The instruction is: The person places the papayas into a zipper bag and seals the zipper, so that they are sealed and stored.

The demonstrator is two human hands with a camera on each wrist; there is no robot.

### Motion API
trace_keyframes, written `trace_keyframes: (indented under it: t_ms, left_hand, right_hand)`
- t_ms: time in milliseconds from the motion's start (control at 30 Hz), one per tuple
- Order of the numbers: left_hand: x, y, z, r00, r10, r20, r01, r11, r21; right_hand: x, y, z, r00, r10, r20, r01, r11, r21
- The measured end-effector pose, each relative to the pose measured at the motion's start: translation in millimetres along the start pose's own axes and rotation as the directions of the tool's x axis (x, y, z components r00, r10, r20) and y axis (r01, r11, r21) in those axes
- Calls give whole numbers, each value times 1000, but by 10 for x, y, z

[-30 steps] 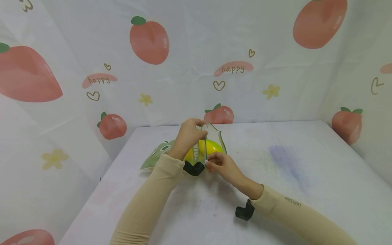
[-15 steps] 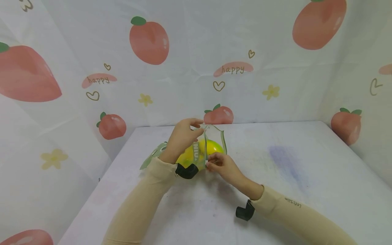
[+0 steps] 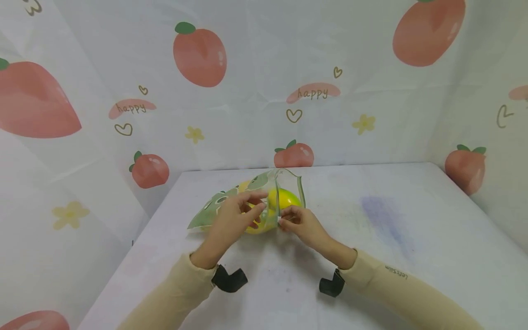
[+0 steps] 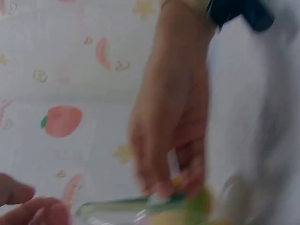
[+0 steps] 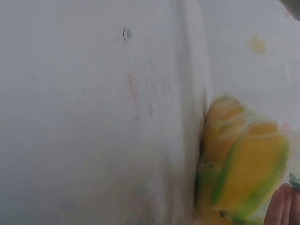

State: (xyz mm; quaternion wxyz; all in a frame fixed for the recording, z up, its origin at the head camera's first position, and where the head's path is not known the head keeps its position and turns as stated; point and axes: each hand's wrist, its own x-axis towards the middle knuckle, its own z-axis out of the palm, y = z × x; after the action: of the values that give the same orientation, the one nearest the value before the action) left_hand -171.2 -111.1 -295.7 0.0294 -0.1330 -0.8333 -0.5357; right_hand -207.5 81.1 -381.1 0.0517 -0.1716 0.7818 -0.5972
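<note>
A see-through zip bag (image 3: 206,214) with green print lies on the table, its mouth end raised on the right. Yellow-green mangoes (image 3: 289,198) show through it, and in the right wrist view two or more mangoes (image 5: 255,164) are plain. My right hand (image 3: 304,227) pinches the small white slider (image 3: 279,219) at the near corner of the bag's mouth. In front of the bag is my left hand (image 3: 234,214), fingers loosely bent and holding nothing; whether it touches the bag I cannot tell. The left wrist view is blurred, with left fingers (image 4: 40,211) at its lower left corner.
A white table (image 3: 371,284) carries the bag, with a bluish stain (image 3: 385,224) on its right side. Behind it hangs a white cloth (image 3: 247,114) printed with fruit. Black wrist mounts, such as the left mount (image 3: 230,280), stick out below both wrists.
My left hand has let go of the top of the bag's mouth and moved down and toward me. The right hand stays at the slider, and the bag keeps its place.
</note>
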Motion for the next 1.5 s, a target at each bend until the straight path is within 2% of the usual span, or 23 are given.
trace_keyframes:
  t_ms: [100, 200, 267, 333, 433, 567, 633, 800, 933, 1000, 1100, 1367, 1500]
  left_hand:
    - [-132, -121, 123, 998, -49, -31, 42, 981, -189]
    - [-241, -252, 242, 989, -145, -32, 126, 932, -341]
    - [-300, -340, 310, 975, -219, 20, 209, 891, -402]
    - [-342, -432, 377, 956, -278, 99, 292, 850, -437]
    - [-363, -557, 490, 929, -327, 174, 370, 788, -492]
    - [-334, -646, 657, 921, -366, 132, 364, 690, -625]
    - [-314, -668, 729, 916, -388, 103, 345, 629, -696]
    - [-256, -691, 852, 896, -440, 58, 301, 506, -809]
    - [-197, -690, 905, 876, -482, 28, 270, 440, -856]
    - [-175, -687, 925, 868, -496, 10, 251, 422, -871]
    - [-153, -680, 951, 857, -514, -13, 233, 412, -881]
    - [-126, -639, 997, 831, -553, -61, 210, 413, -886]
    - [-118, -628, 1005, 829, -554, -77, 195, 416, -888]
  right_hand:
    - [-7, -3, -14, 1000, -8, -5, 8, 1000, -4]
    - [-9, -5, -27, 1000, -8, -11, 8, 1000, -1]
    - [-8, -1, -35, 1000, -5, -14, 5, 1000, -2]
    - [-7, 4, -41, 1000, 2, -17, -2, 1000, -6]
    - [-7, 15, -48, 1000, 2, -23, -2, 1000, -21]
    - [-11, 32, -55, 1000, 2, -27, -3, 999, -32]
    - [-13, 40, -55, 1000, 8, -27, -8, 1000, -24]
    - [-19, 52, -56, 999, 28, -22, -28, 1000, 0]
    - [-23, 50, -65, 999, 39, -22, -39, 999, -4]
    - [-26, 49, -68, 999, 41, -21, -41, 999, -4]
    - [-30, 51, -70, 999, 42, -16, -42, 999, -1]
    - [-27, 65, -69, 998, 60, -17, -60, 998, 7]
    - [-28, 61, -68, 997, 71, -28, -71, 997, 22]
